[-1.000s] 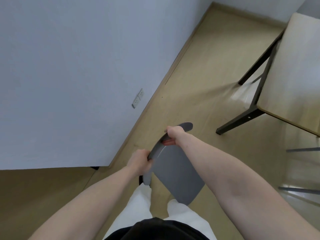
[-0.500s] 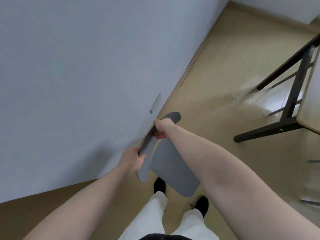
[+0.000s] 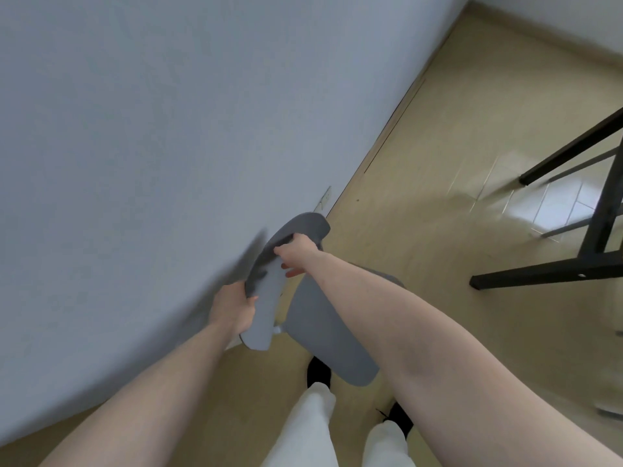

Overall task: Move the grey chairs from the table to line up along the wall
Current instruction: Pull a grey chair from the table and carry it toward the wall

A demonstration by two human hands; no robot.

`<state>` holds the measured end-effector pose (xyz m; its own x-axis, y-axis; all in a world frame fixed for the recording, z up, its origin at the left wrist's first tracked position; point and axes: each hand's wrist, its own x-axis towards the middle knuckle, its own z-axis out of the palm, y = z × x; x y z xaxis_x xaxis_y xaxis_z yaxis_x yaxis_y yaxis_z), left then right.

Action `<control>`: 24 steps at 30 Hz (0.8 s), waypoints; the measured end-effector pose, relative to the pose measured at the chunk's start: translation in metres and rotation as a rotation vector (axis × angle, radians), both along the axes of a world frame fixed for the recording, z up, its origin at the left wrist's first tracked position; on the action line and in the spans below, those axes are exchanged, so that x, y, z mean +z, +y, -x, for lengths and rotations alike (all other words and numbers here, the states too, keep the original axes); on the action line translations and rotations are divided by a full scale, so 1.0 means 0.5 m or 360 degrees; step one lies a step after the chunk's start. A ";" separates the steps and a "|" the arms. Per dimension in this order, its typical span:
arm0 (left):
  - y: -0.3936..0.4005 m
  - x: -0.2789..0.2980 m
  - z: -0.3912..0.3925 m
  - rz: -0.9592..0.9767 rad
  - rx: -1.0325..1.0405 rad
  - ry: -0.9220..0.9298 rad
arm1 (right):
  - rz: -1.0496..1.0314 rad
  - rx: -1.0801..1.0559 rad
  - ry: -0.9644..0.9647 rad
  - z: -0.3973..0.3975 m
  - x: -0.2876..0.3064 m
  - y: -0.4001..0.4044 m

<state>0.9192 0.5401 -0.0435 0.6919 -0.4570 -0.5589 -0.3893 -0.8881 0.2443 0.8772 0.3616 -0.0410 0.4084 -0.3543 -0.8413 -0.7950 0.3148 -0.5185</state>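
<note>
A: Head view: both hands hold the grey moulded plastic chair (image 3: 305, 298) by its curved backrest, left hand (image 3: 232, 306) closed on the lower edge, right hand (image 3: 296, 252) closed over the top rim.

B: Where's the chair?

A: Right against the pale grey wall (image 3: 151, 129), above the beige floor (image 3: 438, 197); legs hidden. Black metal-framed counter (image 3: 553, 274) well apart, right.

B: Why two hands?

A: Probably to steer the back parallel to the wall.

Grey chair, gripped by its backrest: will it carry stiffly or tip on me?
The grey chair looks like a rigid moulded shell, so probably stiff. The left hand and right hand both grip the backrest alone, so the seat may swing below. Its smooth surface could be slightly slippery.
</note>
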 end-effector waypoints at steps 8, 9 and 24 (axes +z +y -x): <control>0.021 -0.019 -0.025 -0.0015 0.0039 -0.0140 | -0.0151 0.0065 -0.0005 -0.057 -0.010 0.056; 0.028 -0.018 -0.021 0.0008 0.0055 -0.0116 | -0.0153 0.0090 0.0020 -0.060 -0.018 0.062; 0.047 -0.009 -0.033 0.0028 0.0045 -0.0210 | -0.0166 -0.0007 -0.0209 -0.024 0.001 0.086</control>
